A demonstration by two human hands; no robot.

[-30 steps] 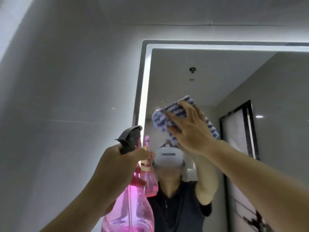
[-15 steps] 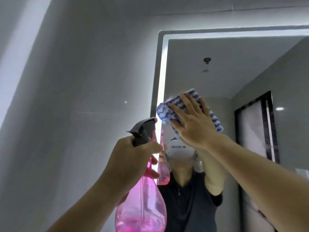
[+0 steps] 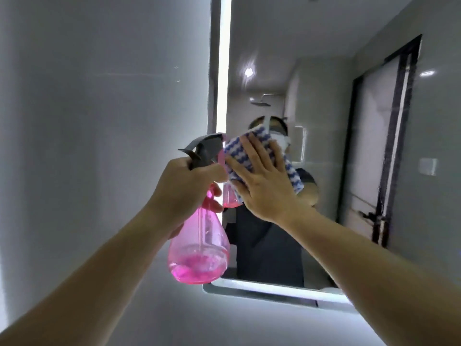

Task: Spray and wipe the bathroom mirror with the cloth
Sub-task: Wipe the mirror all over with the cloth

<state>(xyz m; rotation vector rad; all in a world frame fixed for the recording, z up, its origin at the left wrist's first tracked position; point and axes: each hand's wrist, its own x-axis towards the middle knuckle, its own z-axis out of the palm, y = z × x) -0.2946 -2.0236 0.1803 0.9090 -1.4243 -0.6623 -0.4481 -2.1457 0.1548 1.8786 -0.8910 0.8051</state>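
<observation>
The wall mirror (image 3: 324,101) has a lit strip along its left and bottom edges. My right hand (image 3: 262,186) presses a blue-and-white striped cloth (image 3: 239,151) flat against the glass near the mirror's left edge. My left hand (image 3: 184,193) grips the neck of a pink spray bottle (image 3: 199,253) with a grey trigger head, held just left of the cloth in front of the mirror's left edge. A little pink liquid sits in the bottle's bottom. The palm hides most of the cloth.
A pale grey tiled wall (image 3: 99,121) fills the left side. The mirror reflects a person, a shower head (image 3: 262,101) and a dark-framed door (image 3: 389,146). The mirror's bottom edge (image 3: 274,293) runs below my arms.
The view has tilted down, so the mirror's bottom edge shows and its top does not. My right hand has slid the cloth down the glass. The bottle stays beside it.
</observation>
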